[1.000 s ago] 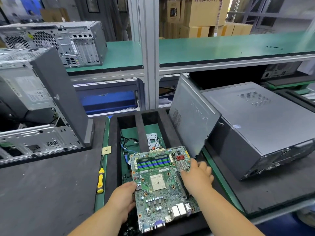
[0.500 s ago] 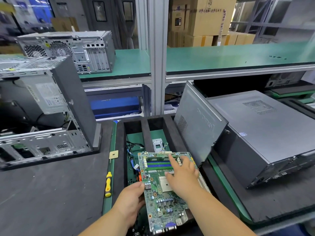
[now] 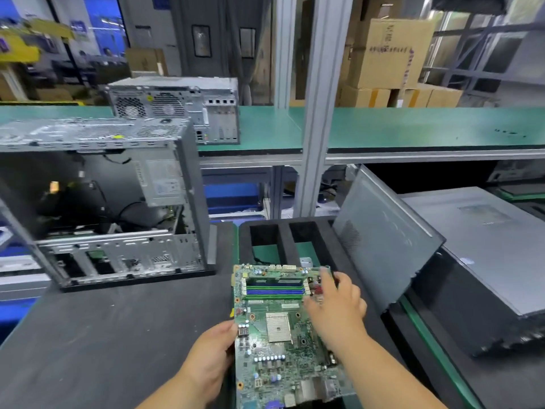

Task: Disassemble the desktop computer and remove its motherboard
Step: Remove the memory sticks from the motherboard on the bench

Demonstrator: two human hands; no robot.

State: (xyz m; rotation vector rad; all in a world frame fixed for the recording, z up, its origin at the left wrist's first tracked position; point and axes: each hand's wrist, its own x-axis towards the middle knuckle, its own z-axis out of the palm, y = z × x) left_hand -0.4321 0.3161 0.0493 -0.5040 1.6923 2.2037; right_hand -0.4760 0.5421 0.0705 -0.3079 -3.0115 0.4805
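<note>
Gripping the near left edge of the green motherboard [image 3: 274,329], the left hand [image 3: 211,360] curls its thumb over the board's rim. The right hand [image 3: 336,302] lies on the board's far right part, fingers fairly straight and reaching toward its top right corner. The motherboard sits above a black foam tray [image 3: 283,231] with long slots, on the dark table [image 3: 103,335]. Left of it stands an opened computer case [image 3: 103,202], its bare metal frame and cables exposed. To the right a grey side panel [image 3: 380,240] leans against a closed grey tower [image 3: 486,252] lying flat. Farther back, another case [image 3: 177,107] rests on a green shelf [image 3: 413,128], with cardboard boxes [image 3: 389,54] behind.
</note>
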